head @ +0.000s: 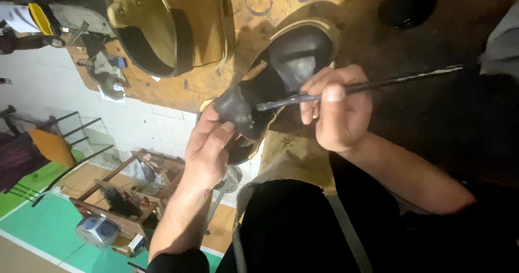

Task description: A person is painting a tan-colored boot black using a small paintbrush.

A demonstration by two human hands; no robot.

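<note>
Centrally, one dark shoe [281, 78] rests sole-up on the wooden tabletop [216, 78]; left hand [208, 148] fingers clamp its heel, right hand [338, 111] fingers pinch one thin brush [378, 84].

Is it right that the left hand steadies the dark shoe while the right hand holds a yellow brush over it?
Not quite. In the head view the right hand holds a thin black stick-like tool, not a yellow brush. The left hand does steady the dark shoe.

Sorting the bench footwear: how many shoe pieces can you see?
2: the dark shoe steadied by the left hand, and a tan shoe at the bench's top; others may be hidden.
</note>
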